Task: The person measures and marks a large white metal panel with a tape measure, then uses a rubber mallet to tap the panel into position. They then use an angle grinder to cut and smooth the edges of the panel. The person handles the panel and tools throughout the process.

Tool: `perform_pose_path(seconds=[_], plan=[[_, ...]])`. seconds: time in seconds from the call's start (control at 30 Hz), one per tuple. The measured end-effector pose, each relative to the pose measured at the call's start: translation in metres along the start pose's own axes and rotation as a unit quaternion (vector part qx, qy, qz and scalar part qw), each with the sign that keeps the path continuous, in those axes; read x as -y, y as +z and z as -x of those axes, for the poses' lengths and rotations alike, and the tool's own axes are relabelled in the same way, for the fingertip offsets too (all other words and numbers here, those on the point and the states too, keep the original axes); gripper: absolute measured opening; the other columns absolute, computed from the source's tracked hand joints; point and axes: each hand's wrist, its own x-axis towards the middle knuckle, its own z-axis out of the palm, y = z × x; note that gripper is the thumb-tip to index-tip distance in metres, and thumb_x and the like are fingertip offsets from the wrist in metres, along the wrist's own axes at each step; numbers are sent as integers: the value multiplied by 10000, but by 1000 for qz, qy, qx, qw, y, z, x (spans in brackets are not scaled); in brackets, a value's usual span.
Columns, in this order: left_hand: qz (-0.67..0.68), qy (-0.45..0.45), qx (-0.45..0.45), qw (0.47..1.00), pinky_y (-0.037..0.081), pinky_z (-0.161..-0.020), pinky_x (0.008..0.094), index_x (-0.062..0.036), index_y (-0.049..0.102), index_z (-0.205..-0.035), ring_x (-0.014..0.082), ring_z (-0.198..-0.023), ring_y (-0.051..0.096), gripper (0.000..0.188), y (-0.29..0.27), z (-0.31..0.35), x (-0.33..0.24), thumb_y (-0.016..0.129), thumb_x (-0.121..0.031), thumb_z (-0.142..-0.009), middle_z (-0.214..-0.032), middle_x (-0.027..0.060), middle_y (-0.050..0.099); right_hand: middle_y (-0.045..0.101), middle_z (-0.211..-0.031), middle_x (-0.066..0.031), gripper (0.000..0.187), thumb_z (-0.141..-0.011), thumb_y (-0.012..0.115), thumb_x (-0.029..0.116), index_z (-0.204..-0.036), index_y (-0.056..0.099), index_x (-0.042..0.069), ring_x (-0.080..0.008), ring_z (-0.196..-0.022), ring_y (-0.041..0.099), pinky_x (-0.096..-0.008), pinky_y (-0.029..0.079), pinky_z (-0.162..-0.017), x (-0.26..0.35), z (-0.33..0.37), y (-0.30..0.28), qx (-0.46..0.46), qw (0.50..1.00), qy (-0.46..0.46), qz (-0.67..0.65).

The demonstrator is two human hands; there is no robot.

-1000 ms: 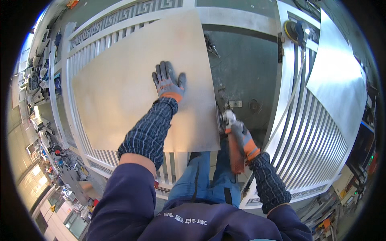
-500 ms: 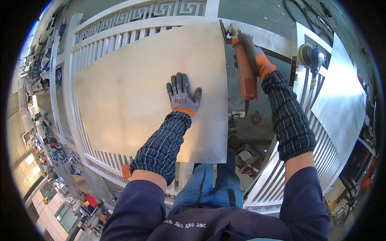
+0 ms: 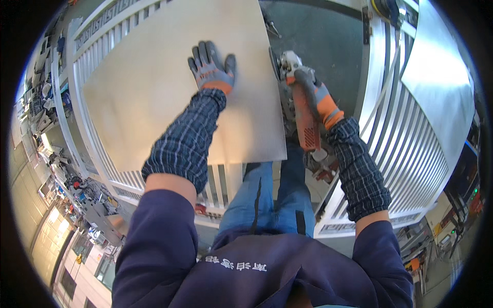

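A large pale metal sheet (image 3: 169,118) lies over a white slatted metal frame. My left hand (image 3: 211,66), in a grey and orange glove, presses flat on the sheet with its fingers stretched out and slightly spread. Gripped in my gloved right hand (image 3: 314,92) is an angle grinder (image 3: 306,115) with a red-orange body and a silver head. Its disc stands nearly edge-on against the right edge of the sheet; whether it touches cannot be made out. The grinder's body points back toward my legs.
To the right stands another white slatted frame (image 3: 395,128) with a second metal sheet (image 3: 439,77) on it. A round sander (image 3: 389,11) with a hose rests at its far end. Cluttered shop gear (image 3: 87,190) lines the left side.
The view has shifted forward and turned a little. My right hand has drawn the grinder nearer along the sheet's right edge, away from the far corner. My left hand stays flat on the sheet.
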Motion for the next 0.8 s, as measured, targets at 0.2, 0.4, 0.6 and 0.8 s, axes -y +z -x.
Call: perform_pose_path(seconds=[0.2, 0.4, 0.6, 0.8], plan=[[-11, 11, -6, 1000, 41, -1303, 477, -82, 150, -1663, 317, -1604, 77, 854, 12, -2, 1, 353, -612, -1025, -1736, 133, 114, 674, -1061, -32, 430, -1005, 676, 438, -1203, 656, 57, -131, -939, 588, -324, 513, -856, -127, 122, 6, -4, 998, -10, -61], [-18, 13, -20, 1000, 35, -1307, 471, -90, 119, -1666, 304, -1609, 44, 857, 22, -5, 9, 301, -640, -1034, -1740, 125, 88, 679, -1075, -42, 446, -992, 693, 450, -1203, 654, 59, -139, -966, 590, -322, 498, -891, -206, 229, 2, 23, 991, 108, -71], [-7, 7, -15, 1000, 43, -1305, 473, -74, 152, -1660, 321, -1604, 74, 853, 13, -7, 2, 310, -629, -1032, -1735, 133, 123, 696, -1116, -87, 539, -969, 715, 457, -1254, 606, 14, -165, -1018, 622, -331, 508, -917, -226, 281, -7, -48, 989, 137, -41], [20, 25, -80, 996, 117, -1283, 515, -76, 294, -1623, 357, -1572, 194, 778, 18, 0, 7, 421, -564, -1031, -1700, 162, 240, 709, -1147, -248, 821, -816, 814, 533, -1377, 500, 22, -378, -1035, 721, -431, 586, -836, -101, 257, 9, -35, 952, 41, 301]])
